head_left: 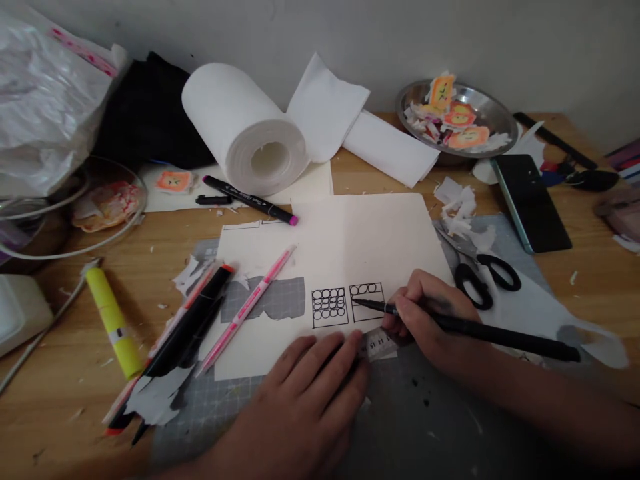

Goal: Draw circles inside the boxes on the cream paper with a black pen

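Nearest the camera, the left hand lies flat, fingers loosely spread and holding nothing, its fingertips pressing the near edge of a cream sheet of paper and touching a small clear ruler. Just to its right, the right hand is curled closed around a black pen, the tip resting inside the right one of two small drawn squares; the left square is filled with circles, the right one only along its top row. The paper lies on a grey cutting mat at the near centre of a wooden desk. On the paper's left side lie a pink pen and black markers; farther left, a yellow highlighter. Right of the paper: black scissors, paper scraps and a dark phone. Along the far edge stand a paper towel roll, a metal bowl of orange cut-outs, and a plastic bag against the pale wall.
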